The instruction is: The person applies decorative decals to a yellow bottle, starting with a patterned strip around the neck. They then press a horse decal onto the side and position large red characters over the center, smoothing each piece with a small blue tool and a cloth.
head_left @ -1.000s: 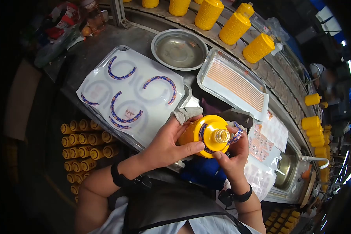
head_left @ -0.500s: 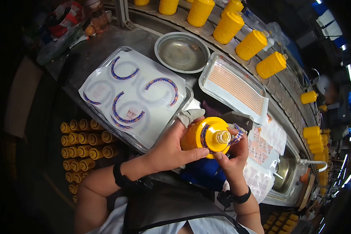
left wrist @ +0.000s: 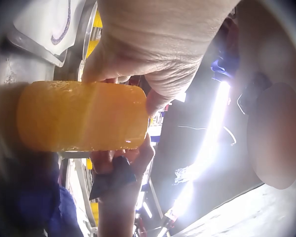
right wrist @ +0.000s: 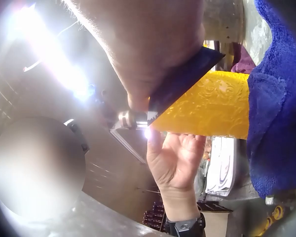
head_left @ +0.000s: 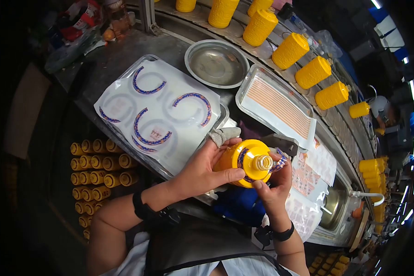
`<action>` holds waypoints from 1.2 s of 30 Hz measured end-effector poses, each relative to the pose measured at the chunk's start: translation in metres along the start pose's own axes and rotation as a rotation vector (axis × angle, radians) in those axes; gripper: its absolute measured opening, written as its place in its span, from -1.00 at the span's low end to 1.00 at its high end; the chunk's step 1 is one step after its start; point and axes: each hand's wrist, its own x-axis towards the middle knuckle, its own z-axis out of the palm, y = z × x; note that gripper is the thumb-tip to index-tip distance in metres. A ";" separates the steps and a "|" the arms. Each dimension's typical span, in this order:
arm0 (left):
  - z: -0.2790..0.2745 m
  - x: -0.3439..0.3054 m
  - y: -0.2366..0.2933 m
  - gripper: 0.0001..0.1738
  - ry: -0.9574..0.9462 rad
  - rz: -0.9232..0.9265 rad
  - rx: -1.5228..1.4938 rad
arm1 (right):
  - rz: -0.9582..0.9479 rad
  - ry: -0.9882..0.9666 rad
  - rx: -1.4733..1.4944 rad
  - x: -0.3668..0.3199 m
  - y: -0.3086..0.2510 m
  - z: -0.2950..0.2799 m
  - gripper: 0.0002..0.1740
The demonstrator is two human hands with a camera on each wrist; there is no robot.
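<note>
- yellow bottle [head_left: 246,162] sits at frame centre in the head view. It is held over the bench edge, lying nearly flat, with its neck toward the camera.
- left hand [head_left: 202,170] is wrapped round the bottle body from 9 o'clock, with the thumb across the shoulder at 6 o'clock.
- right hand [head_left: 273,184] comes in from 5 o'clock. Its fingertips pinch the free end of a blue patterned label strip [head_left: 279,162] at the bottle's 3 o'clock. The rest of the strip curves round the shoulder.
- Handling (judgement): the bottle looks rigid, with an embossed body and a glossy shoulder. The embossing gives grip and the shoulder is likely slippery. Weight can't be told; it could chip if dropped. Best hold is round the body, not the thin neck.
- The strip looks thin and floppy, probably tacky, so it is best held by its end only.
- sheet of curved labels [head_left: 158,112] lies at 10 o'clock of the bottle, and a round metal dish [head_left: 216,62] at 12.
- tray of orange strips [head_left: 280,103] lies at 1 o'clock, with a row of yellow bottles on the conveyor [head_left: 290,50] beyond it.
- blue cloth [head_left: 237,204] lies just under the bottle, at 6 o'clock.
</note>
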 end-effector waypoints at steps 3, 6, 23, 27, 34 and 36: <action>0.001 -0.003 0.000 -0.06 0.018 0.034 0.043 | 0.018 -0.001 0.022 0.000 -0.003 0.003 -0.19; 0.008 -0.019 0.011 -0.09 0.078 0.078 0.248 | 0.021 0.006 0.007 -0.002 -0.001 0.002 -0.20; -0.008 0.007 0.017 -0.57 -0.014 0.443 0.891 | 0.048 0.000 -0.118 -0.007 0.005 -0.003 -0.21; 0.004 -0.024 0.012 -0.53 0.035 0.525 1.018 | -0.001 -0.002 0.003 -0.007 0.008 -0.001 -0.24; 0.014 -0.049 0.007 -0.48 0.045 0.615 1.299 | 0.022 -0.004 0.051 -0.008 0.003 0.001 -0.27; 0.011 -0.053 0.009 -0.48 0.039 0.641 1.395 | -0.011 -0.009 0.076 -0.004 0.008 0.008 -0.28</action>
